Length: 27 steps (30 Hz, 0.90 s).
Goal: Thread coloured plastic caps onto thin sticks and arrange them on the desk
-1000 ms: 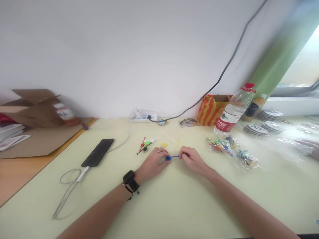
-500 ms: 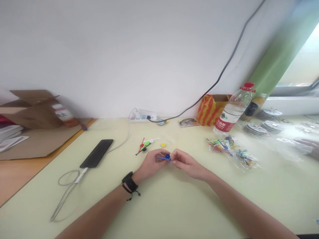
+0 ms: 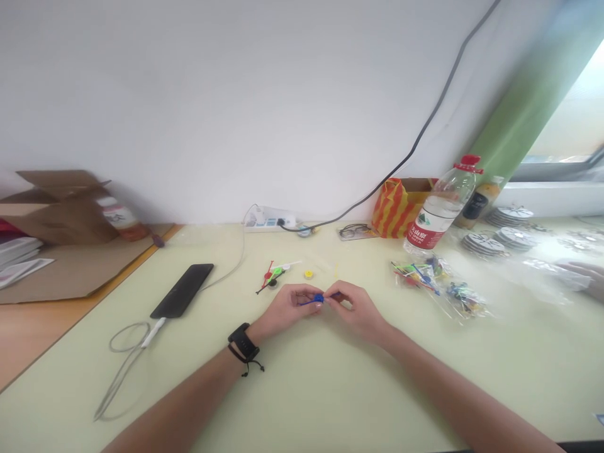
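Between my two hands, above the table's middle, is a small blue plastic piece with a round part and a thin arm. My left hand is closed in a pinch around its left side. From the right, the thumb and forefinger of my right hand pinch its other end, and a bit of dark blue shows at those fingertips. Just beyond lie a yellow round piece and a thin yellow stick. A cluster of red, green, white and black plastic pieces rests farther left.
A black phone with a cable lies left. Bagged coloured parts, a water bottle and a striped bag stand right. Stacked discs and another person's hand are far right; a power strip is behind.
My right fingers have closed in on the blue piece. The round part has tipped and sits slightly lower and farther right between the fingertips.
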### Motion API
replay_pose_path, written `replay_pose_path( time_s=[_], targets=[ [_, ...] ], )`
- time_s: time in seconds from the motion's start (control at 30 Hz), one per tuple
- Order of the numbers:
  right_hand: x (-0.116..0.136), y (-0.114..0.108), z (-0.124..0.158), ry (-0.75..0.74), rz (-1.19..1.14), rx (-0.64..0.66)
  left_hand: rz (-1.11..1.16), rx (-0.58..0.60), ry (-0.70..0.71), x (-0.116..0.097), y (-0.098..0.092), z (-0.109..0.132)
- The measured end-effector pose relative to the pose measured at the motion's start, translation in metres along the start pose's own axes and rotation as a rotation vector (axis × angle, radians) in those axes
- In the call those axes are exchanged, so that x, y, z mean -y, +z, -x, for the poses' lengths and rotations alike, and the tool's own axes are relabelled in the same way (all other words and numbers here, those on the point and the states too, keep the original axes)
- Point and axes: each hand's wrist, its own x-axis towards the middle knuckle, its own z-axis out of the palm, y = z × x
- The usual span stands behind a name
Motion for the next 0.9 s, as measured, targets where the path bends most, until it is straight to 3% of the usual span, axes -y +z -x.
replay_pose_path(
  time_s=[0.23, 0.37, 0.57, 0.9],
  targets=[
    [0.000, -0.002, 0.001, -0.177, 0.080, 0.024, 0.037, 0.028, -0.045, -0.004, 0.001, 0.001],
    [0.001, -0.004, 0.000, -0.188, 0.049, 0.027, 0.018, 0.012, -0.031, -0.002, 0.000, -0.001],
    [0.005, -0.008, -0.002, -0.127, -0.015, 0.027, 0.020, -0.004, -0.014, -0.003, 0.000, -0.001],
    [0.007, -0.013, -0.007, 0.114, -0.290, 0.085, 0.035, -0.063, 0.022, -0.002, 0.001, -0.002]
  ],
)
